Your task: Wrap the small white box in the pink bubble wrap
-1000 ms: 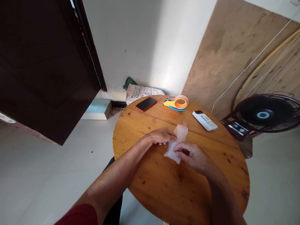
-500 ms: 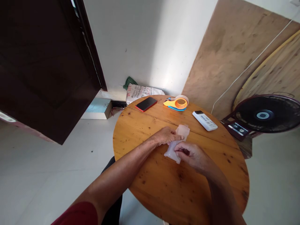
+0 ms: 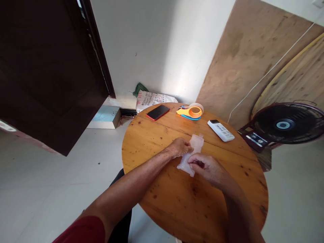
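So the thing here is a translucent plastic packet (image 3: 197,142) lying at a slant on the round wooden surface (image 3: 157,135), right between the two hands; I can't tell if there's anything inside it. My guess is it's really light, soft and floppy, with wrinkles along the near end; it probably creases easily and slides around on that smooth wood, and I'd expect thin film like that to stretch or tear before anything breaks.

Right hand (image 3: 209,167) has thumb and fingertips together at the near part, so that grip looks like a pinch on the plastic; left hand (image 3: 180,147) has curled fingers touching the left edge farther up, but I can't tell if that grip is pinching or just pressing. For hold points I'd go with the edges, fingertips only, one hand at each end so it lies flat; squeezing the middle would likely just bunch it up. The orange tape dispenser (image 3: 184,111) sits well apart, toward the wall.
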